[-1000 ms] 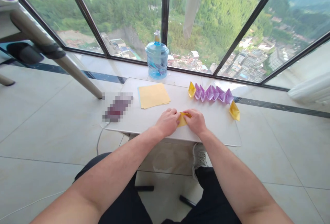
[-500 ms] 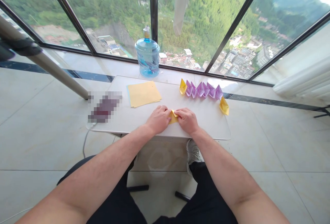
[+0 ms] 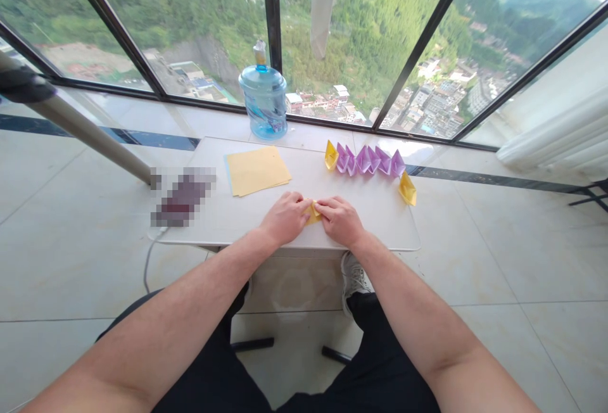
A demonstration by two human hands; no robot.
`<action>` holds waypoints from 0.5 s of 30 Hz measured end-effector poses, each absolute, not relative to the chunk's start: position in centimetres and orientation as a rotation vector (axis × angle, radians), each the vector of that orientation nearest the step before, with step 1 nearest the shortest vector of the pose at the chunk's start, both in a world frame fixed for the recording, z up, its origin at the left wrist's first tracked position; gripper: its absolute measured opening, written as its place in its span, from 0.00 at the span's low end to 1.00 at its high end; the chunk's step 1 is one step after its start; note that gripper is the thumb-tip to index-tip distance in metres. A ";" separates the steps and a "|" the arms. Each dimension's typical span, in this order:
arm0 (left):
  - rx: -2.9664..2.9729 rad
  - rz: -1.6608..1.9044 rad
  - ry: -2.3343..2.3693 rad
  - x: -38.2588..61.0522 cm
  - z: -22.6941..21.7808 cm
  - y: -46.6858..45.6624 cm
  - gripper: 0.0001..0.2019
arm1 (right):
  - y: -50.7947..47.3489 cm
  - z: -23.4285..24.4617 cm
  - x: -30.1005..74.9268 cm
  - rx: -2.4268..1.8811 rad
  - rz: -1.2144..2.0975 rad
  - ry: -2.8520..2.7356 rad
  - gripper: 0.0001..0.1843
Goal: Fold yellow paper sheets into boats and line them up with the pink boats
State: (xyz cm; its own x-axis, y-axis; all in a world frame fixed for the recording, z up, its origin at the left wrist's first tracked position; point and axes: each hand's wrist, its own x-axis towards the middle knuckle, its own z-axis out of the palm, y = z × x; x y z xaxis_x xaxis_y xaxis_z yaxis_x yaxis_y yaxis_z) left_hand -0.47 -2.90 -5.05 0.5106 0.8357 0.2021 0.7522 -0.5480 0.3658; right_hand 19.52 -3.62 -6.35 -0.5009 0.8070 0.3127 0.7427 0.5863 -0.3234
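Note:
Near the front edge of the white table (image 3: pixel 247 226), a small folded piece of yellow paper (image 3: pixel 313 215) lies between my two hands. My left hand (image 3: pixel 286 216) grips its left side, fingers curled and thumb towards the middle. From the right, my right hand (image 3: pixel 341 218) presses a folded part of the same paper with thumb and fingers. Much of the paper is covered by my fingers. Farther back on the left lies a stack of yellow paper sheets (image 3: pixel 259 171), with a light blue edge showing at its left side.
At the back right stands a row of purple folded paper boats (image 3: pixel 368 159), with a yellow paper boat (image 3: pixel 331 156) at its left and another (image 3: pixel 407 189) at the table's right edge. A blurred-out object (image 3: pixel 183 197) with a cable lies left. A blue water jug (image 3: pixel 264 104) stands by the window.
My fingers have come closer together, and the paper's raised flap now lies flatter under them. The whole view has shifted slightly.

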 end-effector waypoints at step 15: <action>2.556 0.489 1.333 -0.5 -4.8 -2.9 0.21 | -3.1 -6.7 19.9 -1.187 0.367 -2.244 0.16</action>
State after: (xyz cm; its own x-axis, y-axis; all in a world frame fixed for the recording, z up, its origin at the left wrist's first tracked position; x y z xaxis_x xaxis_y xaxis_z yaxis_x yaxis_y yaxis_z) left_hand -0.54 -2.93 -4.80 0.5338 0.8239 0.1902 0.7517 -0.5654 0.3395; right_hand 19.93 -3.14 -6.68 -0.4448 0.8223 0.3549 0.6664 0.5686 -0.4823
